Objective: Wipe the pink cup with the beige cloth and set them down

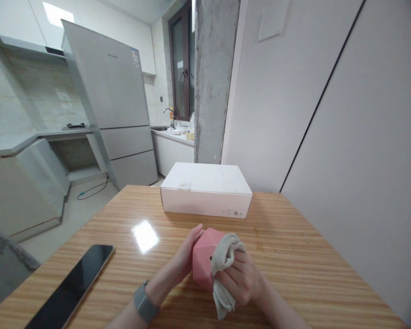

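Note:
A pink faceted object [201, 256] with a small dark spot on its side is at the near middle of the wooden table [294, 274]. My left hand [183, 259] is closed around its left side, thumb near the top. In my right hand [241, 276] is a bunched light grey cloth [223, 252], pressed against the object's right side. One end of the cloth hangs below the fingers. The cloth and the right fingers cover much of that side, and the object's exact kind cannot be made out.
A white cardboard box [205, 201] lies behind my hands on the table. To the left is a black phone [75, 283], screen up. Farther back stand a grey fridge [113, 87], a sink counter [174, 146] and a bare concrete column [212, 82]. A white wall [345, 160] borders the right.

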The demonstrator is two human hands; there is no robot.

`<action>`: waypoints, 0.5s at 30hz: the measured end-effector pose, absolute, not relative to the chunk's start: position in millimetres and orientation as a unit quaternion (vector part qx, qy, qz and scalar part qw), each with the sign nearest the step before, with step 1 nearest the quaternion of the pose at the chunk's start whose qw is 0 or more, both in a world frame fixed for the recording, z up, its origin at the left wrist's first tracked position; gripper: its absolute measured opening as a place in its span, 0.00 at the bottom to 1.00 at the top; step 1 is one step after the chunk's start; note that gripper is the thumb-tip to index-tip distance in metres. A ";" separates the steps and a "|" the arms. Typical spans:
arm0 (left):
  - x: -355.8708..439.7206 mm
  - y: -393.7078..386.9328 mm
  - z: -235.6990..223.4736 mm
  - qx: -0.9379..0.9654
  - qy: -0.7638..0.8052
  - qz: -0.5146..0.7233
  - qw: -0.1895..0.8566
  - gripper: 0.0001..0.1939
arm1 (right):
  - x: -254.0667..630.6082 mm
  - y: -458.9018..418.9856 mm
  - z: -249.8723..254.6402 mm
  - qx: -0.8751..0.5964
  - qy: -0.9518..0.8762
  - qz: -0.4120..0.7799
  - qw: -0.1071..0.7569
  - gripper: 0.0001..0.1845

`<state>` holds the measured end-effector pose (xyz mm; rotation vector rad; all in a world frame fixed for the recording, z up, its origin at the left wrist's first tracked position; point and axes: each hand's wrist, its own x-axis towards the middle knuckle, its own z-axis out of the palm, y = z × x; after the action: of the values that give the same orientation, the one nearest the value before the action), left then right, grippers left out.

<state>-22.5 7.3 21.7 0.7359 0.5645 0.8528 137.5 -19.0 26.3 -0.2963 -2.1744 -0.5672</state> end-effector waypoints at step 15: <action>-32.2 6.1 13.8 0.468 0.320 0.365 0.739 0.31 | 144.1 -12.0 23.8 -0.192 -0.873 -0.073 0.442 0.19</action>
<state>-32.2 6.1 13.8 1.0264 0.7019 0.7999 144.1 -12.0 23.8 -0.4769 -2.1676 -0.1805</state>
